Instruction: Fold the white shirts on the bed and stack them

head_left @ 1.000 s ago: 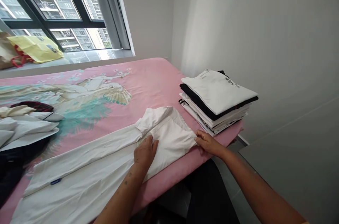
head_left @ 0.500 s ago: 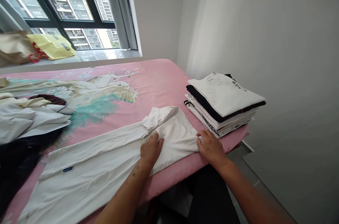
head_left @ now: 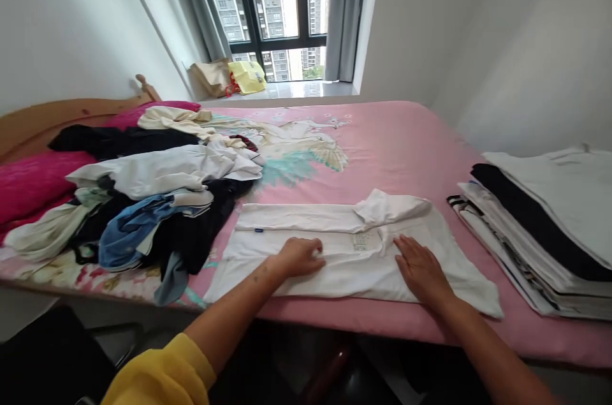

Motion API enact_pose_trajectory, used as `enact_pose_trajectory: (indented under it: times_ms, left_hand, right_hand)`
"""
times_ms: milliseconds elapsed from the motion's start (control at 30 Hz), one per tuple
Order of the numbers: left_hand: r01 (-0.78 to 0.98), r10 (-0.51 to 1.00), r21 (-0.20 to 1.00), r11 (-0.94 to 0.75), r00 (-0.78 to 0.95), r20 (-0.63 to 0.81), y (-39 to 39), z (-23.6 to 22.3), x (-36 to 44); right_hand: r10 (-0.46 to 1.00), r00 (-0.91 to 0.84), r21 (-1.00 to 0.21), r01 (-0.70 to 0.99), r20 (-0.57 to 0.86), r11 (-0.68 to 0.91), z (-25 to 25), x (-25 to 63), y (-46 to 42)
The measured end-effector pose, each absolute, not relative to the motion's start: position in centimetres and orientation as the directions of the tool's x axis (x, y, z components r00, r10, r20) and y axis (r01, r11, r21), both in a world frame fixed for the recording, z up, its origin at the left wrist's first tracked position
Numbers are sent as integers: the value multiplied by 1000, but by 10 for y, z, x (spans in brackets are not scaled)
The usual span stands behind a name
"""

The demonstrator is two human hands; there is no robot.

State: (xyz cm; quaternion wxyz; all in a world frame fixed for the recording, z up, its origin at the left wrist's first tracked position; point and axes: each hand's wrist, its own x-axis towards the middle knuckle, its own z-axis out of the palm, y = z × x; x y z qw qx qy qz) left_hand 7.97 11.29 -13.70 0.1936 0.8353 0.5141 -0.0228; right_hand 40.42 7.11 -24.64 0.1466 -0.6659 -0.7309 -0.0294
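Note:
A white shirt (head_left: 335, 274) lies spread along the front edge of the bed, its sides folded inward and one sleeve turned back on top. A small dark blue tag (head_left: 259, 230) shows near its left end. My left hand (head_left: 302, 257) rests on the middle of the shirt, fingers loosely curved, with a gap between thumb and fingers. To the right, my right hand (head_left: 421, 265) lies flat on the shirt, fingers stretched out, near the turned-back sleeve. Neither hand appears to grip the cloth.
A stack of folded clothes (head_left: 540, 226) stands on the bed's right side. Rumpled clothes (head_left: 157, 169) are heaped at the left, near pink pillows (head_left: 43, 182). Paper bags (head_left: 210, 76) sit on the windowsill behind the pink bedspread (head_left: 401, 150).
The view has turned left, bringing in the clothes heap. My right hand has left the shirt's right end and now lies flat farther in; its right end is more spread out.

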Motion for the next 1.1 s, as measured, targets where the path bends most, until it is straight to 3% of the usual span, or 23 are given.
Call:
enact_pose_trajectory:
  times_ms: [167, 333, 533, 733, 900, 967, 1100]
  left_hand:
    - [938, 887, 251, -238, 315, -338, 110, -116, -47]
    - [952, 918, 267, -150, 234, -319, 99, -117, -109]
    - [826, 989, 559, 69, 15, -144, 103, -137, -117]
    - [789, 981, 584, 189, -128, -145, 108, -160, -121]
    - [622, 962, 735, 270, -203, -182, 100, -173, -130]
    - [567, 956, 770, 292, -198, -217, 97, -175, -130]
    - [568, 951, 764, 307, -200, -234, 93, -174, -130]
  right_hand:
    - [954, -73, -100, 989, 291, 106, -247, 402, 68]
    - [952, -71, -81, 992, 299, 99, -246, 399, 68]
    - [967, -65, -98, 991, 245, 91, -241, 397, 67]
    - [962, -57, -189, 976, 266, 111, -236, 397, 68]
    - [916, -92, -317, 920, 391, 228, -213, 393, 70]
    - [930, -152, -348, 897, 334, 272, -202, 386, 73]
    - [967, -252, -312, 916, 39, 251, -184, 367, 85]
